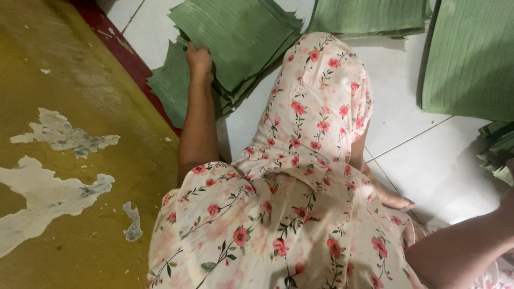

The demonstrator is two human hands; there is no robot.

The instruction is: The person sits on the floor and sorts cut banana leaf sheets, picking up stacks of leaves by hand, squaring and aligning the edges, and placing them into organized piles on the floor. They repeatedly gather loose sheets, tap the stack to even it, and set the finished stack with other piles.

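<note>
Dress: our cream cotton dress with red flowers [289,214] fills the foreground, drawn over a raised knee as we sit on the floor.
Left hand: our left hand [199,58] reaches forward and rests on the near edge of the leaf stack; the fingers lie close together, curled over the top sheets, touching and not lifting.
Leaf stack: the fanned pile of cut, square, dark green banana-leaf sheets [235,37] lies on the floor just beyond the knee, its corners splayed out of line.
Right hand: our right forearm [466,241] enters at the lower right edge; the hand itself runs out of frame, so we cannot tell how its fingers stand.
Step in hand: we judge this as taking hold of the pile, either to square it or to peel off a sheet.
Next move: it seems to call for a thumb slipped under one edge and a gentle lift, since such sheets tear along the ribs.
Around: more green leaf piles [369,16] and [471,59] lie on the white tiled floor [428,160]; a yellow painted surface with peeling patches [64,160] rises at our left, edged by a dark red strip [115,40].
</note>
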